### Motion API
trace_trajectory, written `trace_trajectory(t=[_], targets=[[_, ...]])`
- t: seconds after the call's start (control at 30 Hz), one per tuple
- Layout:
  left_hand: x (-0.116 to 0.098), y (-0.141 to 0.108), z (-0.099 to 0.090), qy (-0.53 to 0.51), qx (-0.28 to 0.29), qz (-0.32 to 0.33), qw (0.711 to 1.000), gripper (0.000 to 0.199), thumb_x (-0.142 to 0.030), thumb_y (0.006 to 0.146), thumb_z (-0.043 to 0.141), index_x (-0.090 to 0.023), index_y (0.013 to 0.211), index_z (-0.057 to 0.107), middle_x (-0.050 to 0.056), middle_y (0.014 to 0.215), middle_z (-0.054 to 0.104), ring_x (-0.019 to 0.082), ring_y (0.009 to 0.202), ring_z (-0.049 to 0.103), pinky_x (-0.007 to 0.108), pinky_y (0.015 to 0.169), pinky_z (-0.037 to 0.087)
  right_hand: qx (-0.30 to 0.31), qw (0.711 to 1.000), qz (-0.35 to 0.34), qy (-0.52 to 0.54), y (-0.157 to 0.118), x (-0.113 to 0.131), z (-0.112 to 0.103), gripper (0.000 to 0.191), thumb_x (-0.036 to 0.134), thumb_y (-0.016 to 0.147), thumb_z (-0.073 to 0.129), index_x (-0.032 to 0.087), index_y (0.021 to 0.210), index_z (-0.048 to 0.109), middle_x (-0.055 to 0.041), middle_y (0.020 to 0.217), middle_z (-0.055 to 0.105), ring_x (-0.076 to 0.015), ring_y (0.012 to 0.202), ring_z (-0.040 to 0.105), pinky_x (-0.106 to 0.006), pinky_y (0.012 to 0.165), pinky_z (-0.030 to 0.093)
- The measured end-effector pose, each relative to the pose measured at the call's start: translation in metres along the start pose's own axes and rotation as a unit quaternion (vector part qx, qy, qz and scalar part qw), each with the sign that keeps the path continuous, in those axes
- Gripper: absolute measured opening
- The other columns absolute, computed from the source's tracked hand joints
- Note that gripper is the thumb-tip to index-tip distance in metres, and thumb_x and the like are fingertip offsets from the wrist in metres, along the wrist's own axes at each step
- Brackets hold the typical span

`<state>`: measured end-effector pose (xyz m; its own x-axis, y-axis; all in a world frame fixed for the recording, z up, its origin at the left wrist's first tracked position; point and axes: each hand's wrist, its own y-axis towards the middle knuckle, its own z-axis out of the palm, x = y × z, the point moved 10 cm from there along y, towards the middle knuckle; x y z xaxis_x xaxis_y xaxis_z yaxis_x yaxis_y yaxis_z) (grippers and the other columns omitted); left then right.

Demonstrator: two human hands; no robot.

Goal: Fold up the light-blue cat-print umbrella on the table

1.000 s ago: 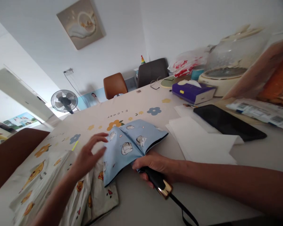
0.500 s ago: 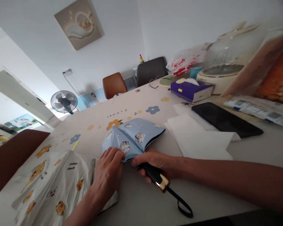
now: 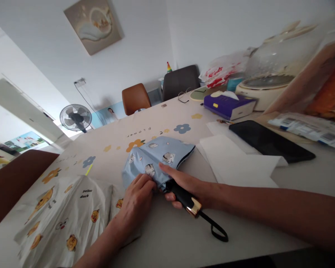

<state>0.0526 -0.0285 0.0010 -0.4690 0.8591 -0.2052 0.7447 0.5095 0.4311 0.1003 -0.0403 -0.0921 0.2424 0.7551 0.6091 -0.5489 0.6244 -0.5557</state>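
A folded light-blue umbrella (image 3: 145,158) with cartoon animal prints lies over the table in front of me, its canopy loosely bunched. Its black handle (image 3: 182,195) has a gold end and a black wrist loop pointing toward me. My right hand (image 3: 184,186) wraps round the handle near the canopy, with the thumb laid up on the blue cloth. On the canopy's near left edge, my left hand (image 3: 141,193) pinches the fabric with curled fingers. Left of it is a white cloth item (image 3: 69,219) with yellow duck prints, lying flat and partly behind my left forearm.
To the right lie white paper sheets (image 3: 237,163), a black phone (image 3: 270,141) and a purple tissue box (image 3: 229,105). Farther back are eyeglasses (image 3: 184,97), a glass-topped appliance (image 3: 270,70) and a plastic bag (image 3: 223,70). Chairs (image 3: 135,98) stand beyond the table (image 3: 123,130).
My right thumb has moved up from the handle onto the blue canopy. My left hand has shifted slightly right along the fabric edge, closer to the handle.
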Motion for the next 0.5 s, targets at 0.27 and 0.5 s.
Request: trace_trajectory(t=[0.27, 0.5], targets=[[0.009, -0.004, 0.003, -0.055, 0.000, -0.003, 0.999, 0.020, -0.003, 0.078, 0.039, -0.018, 0.071, 0.050, 0.004, 0.077, 0.053, 0.014, 0.076, 0.049, 0.026, 0.067, 0.041, -0.019, 0.999, -0.030, -0.041, -0.002, 0.006, -0.005, 0.016, 0.032, 0.077, 0.050, 0.017, 0.073, 0.045, 0.0063, 0.040, 0.044, -0.0071, 0.029, 0.040, -0.017, 0.031, 0.035], [0.030, -0.007, 0.007, -0.183, -0.015, -0.106, 0.977, 0.015, -0.007, 0.073, 0.046, -0.019, 0.074, 0.054, 0.002, 0.080, 0.057, 0.013, 0.077, 0.053, 0.025, 0.069, 0.042, -0.012, 0.991, -0.102, -0.081, -0.008, 0.025, -0.004, 0.017, 0.031, 0.075, 0.049, 0.018, 0.066, 0.043, 0.0067, 0.038, 0.043, -0.0071, 0.029, 0.039, -0.018, 0.030, 0.035]])
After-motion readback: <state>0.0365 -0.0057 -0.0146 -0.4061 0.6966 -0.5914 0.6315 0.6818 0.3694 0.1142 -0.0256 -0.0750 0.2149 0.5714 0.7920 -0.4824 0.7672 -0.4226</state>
